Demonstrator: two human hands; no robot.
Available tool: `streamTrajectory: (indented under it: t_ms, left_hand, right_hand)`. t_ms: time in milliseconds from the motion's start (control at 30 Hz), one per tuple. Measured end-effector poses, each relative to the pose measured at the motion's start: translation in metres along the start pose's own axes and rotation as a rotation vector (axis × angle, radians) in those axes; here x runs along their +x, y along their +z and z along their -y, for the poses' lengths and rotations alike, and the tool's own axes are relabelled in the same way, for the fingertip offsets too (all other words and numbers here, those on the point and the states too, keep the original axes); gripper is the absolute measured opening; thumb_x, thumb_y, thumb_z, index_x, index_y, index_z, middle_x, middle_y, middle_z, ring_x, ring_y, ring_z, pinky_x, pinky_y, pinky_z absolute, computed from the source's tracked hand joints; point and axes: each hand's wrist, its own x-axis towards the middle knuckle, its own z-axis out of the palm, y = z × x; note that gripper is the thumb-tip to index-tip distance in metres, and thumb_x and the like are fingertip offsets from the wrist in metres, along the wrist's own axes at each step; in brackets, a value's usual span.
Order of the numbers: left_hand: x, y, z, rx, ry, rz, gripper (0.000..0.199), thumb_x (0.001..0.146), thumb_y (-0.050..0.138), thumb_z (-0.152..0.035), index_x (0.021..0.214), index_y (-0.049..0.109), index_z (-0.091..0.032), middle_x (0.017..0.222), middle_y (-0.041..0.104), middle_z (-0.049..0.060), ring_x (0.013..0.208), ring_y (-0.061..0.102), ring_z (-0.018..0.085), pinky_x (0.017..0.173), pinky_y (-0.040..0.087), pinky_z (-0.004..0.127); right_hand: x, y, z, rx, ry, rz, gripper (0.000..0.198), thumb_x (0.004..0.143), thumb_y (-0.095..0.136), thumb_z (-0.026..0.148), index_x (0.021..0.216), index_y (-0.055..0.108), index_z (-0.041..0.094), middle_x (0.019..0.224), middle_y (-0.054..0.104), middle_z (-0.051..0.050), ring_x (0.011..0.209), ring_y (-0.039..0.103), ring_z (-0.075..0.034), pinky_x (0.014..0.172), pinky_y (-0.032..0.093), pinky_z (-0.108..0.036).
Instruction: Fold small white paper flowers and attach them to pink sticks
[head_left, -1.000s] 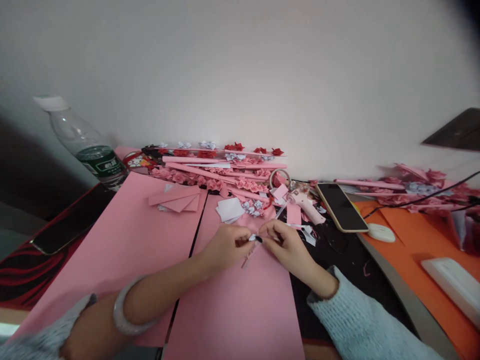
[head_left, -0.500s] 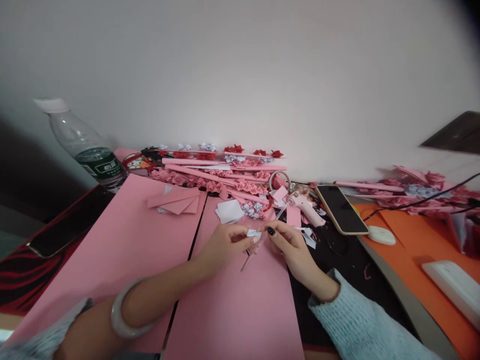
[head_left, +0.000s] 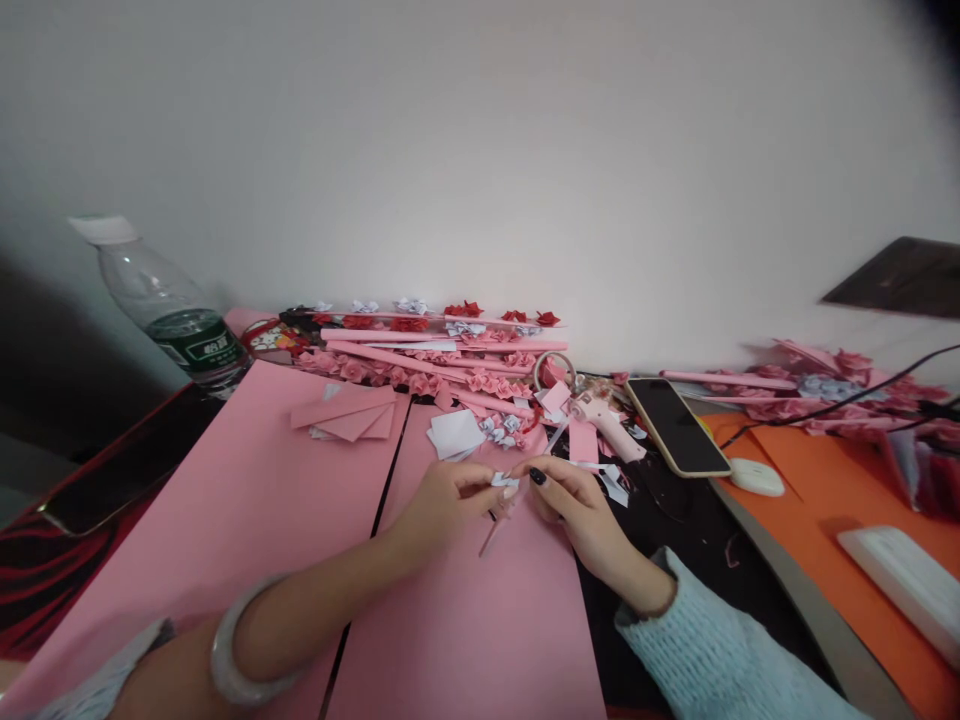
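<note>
- Pinching a small folded white paper piece (head_left: 505, 480), the left hand (head_left: 442, 505) is nearer to it.
- Fingers curled, the right hand (head_left: 581, 505) comes close at its right end; whether it grips cannot be told.
- The piece sits between both hands, long axis roughly side to side.
- A thin pink stick (head_left: 490, 538) slants below, toward the person.
</note>
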Motion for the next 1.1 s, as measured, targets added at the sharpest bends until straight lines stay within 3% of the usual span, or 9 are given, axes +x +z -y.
streamTrajectory:
  t_ms: [300,667,900,1100]
  left_hand:
    - [0.001,0.001,0.004,-0.042,-0.018,0.091,0.025,0.081,0.057,-0.031,0.067,0.068,-0.012,0.067,0.067,0.006,0.065,0.063,0.016,0.063,0.049,0.024]
    - [0.000,0.003,-0.006,-0.271,-0.165,0.182,0.030,0.075,0.062,-0.039,0.066,0.065,-0.010,0.064,0.068,0.007,0.058,0.065,0.018,0.058,0.051,0.027]
    - [0.000,0.004,0.000,-0.305,-0.171,0.209,0.033,0.076,0.062,-0.042,0.068,0.062,-0.010,0.064,0.067,0.008,0.055,0.064,0.017,0.051,0.048,0.024]
    - [0.001,0.004,0.000,-0.306,-0.194,0.241,0.035,0.077,0.059,-0.045,0.072,0.063,-0.010,0.066,0.068,0.008,0.058,0.065,0.016,0.053,0.047,0.023]
  right_hand:
    - [0.000,-0.002,-0.007,0.025,0.001,0.047,0.032,0.088,0.049,0.041,0.088,0.068,0.016,0.053,0.030,0.005,0.047,0.024,-0.008,0.045,0.015,-0.023]
    - [-0.001,0.001,0.003,-0.029,-0.026,0.081,0.041,0.087,0.047,0.047,0.086,0.068,0.012,0.051,0.031,0.006,0.046,0.025,-0.008,0.045,0.017,-0.023]
    - [0.001,0.008,0.013,-0.045,-0.003,0.040,0.029,0.077,0.062,0.043,0.074,0.066,0.015,0.063,0.055,-0.002,0.057,0.047,-0.014,0.054,0.036,-0.026]
    - [0.002,0.005,0.006,0.012,-0.008,0.016,0.040,0.084,0.052,0.048,0.074,0.066,0.012,0.047,0.032,0.007,0.044,0.024,-0.007,0.043,0.018,-0.021]
